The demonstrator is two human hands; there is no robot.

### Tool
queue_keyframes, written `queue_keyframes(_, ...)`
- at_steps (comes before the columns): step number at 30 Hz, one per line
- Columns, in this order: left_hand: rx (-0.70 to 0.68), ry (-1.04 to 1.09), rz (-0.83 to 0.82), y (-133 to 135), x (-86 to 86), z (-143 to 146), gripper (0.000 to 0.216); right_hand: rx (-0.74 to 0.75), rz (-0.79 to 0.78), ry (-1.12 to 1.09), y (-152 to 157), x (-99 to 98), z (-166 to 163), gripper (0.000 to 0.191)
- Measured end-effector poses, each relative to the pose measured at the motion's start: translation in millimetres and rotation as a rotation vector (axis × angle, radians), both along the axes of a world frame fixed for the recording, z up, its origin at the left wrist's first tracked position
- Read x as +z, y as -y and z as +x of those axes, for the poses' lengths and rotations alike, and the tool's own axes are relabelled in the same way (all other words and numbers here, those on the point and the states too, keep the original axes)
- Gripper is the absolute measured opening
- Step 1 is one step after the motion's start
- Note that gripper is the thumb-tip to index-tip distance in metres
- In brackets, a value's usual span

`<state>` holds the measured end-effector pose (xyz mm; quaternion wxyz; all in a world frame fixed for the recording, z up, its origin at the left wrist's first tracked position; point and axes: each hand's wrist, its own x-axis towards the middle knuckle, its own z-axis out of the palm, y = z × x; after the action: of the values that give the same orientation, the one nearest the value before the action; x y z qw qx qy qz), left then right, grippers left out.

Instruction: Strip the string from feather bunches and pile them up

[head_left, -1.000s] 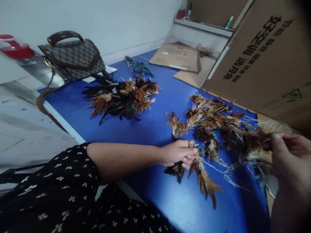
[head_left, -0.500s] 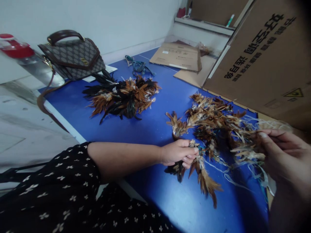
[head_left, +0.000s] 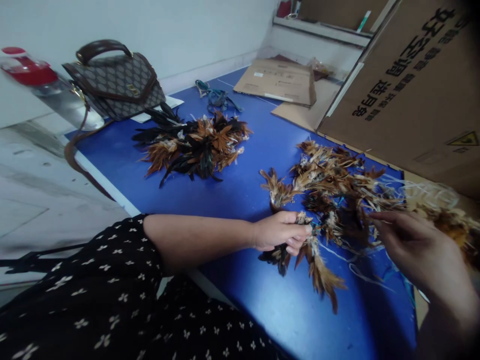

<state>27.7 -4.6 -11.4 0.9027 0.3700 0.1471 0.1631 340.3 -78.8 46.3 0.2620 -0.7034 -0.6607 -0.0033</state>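
My left hand (head_left: 283, 232) is closed around the bound end of a feather bunch (head_left: 318, 270). Dark and tan feathers fan out below its fingers, and a blue-green string shows beside the grip. My right hand (head_left: 423, 245) is at the right edge of the blue table, thumb and forefinger pinched together. Dark brown feathers (head_left: 360, 222), blurred, show at those fingertips. Just beyond both hands lies a pile of brown feather bunches (head_left: 326, 172) with pale loose strings (head_left: 369, 277) trailing from it.
On the blue table (head_left: 240, 195), a second pile of black and orange feathers (head_left: 198, 145) lies left of centre. Behind it are blue cords (head_left: 217, 96), a handbag (head_left: 116, 82) and a red-capped bottle (head_left: 56, 90). Flattened cardboard (head_left: 277, 82) and a tall carton (head_left: 408, 85) border the back right.
My right hand has moved left, bringing its pinched fingertips closer to my left hand. More feathers show behind its wrist. My left hand keeps its hold on the feather bunch.
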Motion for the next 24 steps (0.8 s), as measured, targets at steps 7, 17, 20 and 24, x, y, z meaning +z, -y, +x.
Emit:
queue_keyframes(7, -0.003, 0.063, 0.018, 2.5, 7.0, -0.9, 0.06, 0.188, -0.178, -0.017, -3.9, -34.6, -3.0, 0.031)
queue_keyframes(17, 0.037, 0.096, 0.015, 4.7, 6.3, 0.3, 0.056, 0.01, -0.224, -0.383, 4.0, -25.0, -9.5, 0.052)
queue_keyframes(20, 0.083, 0.077, -0.001, 5.3, 5.7, 2.6, 0.059, -0.005, -0.245, -0.55, 10.3, -26.1, -25.6, 0.053)
queue_keyframes(24, 0.163, 0.026, -0.036, 5.2, 6.1, 5.3, 0.053, 0.039, -0.265, -0.694, 15.7, -35.2, -61.8, 0.051)
